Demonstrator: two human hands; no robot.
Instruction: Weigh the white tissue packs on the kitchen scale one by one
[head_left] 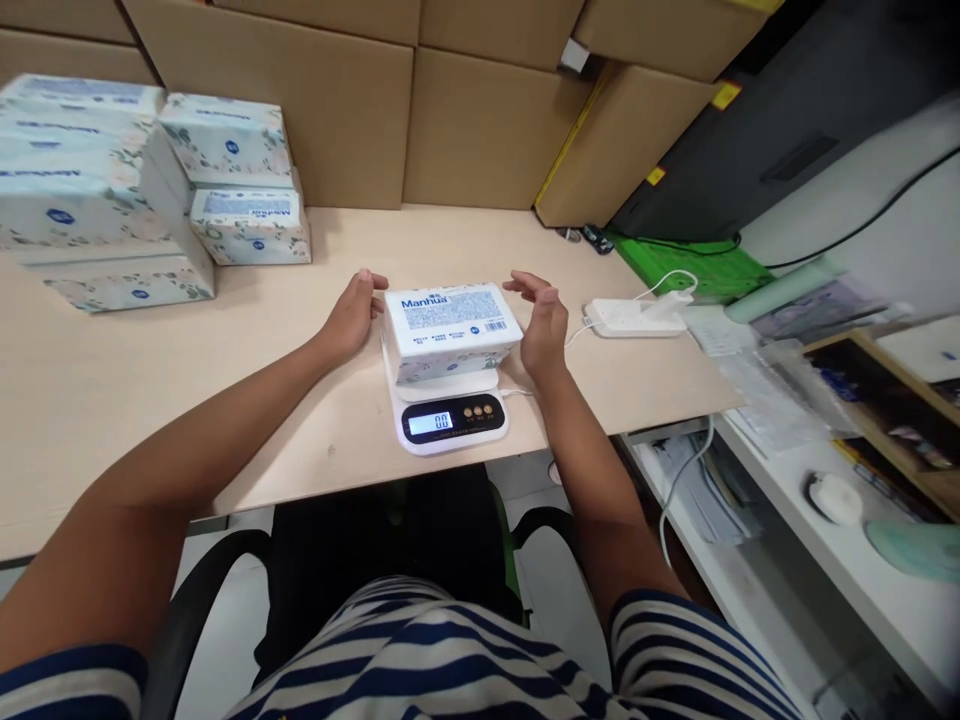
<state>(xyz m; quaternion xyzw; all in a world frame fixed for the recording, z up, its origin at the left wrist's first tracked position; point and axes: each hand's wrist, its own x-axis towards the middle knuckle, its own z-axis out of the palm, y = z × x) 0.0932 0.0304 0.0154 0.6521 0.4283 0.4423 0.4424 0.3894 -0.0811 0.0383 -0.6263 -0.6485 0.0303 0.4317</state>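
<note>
My left hand (351, 318) and right hand (546, 335), open, flank a tissue pack (451, 322), likely light, squashable, best cupped at both ends.

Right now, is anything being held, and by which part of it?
Nothing appears held: the tissue pack sits on the scale, the left hand and right hand open at either side of it.

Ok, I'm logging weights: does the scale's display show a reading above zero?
No, the lit display on the scale reads 0.0.
</note>
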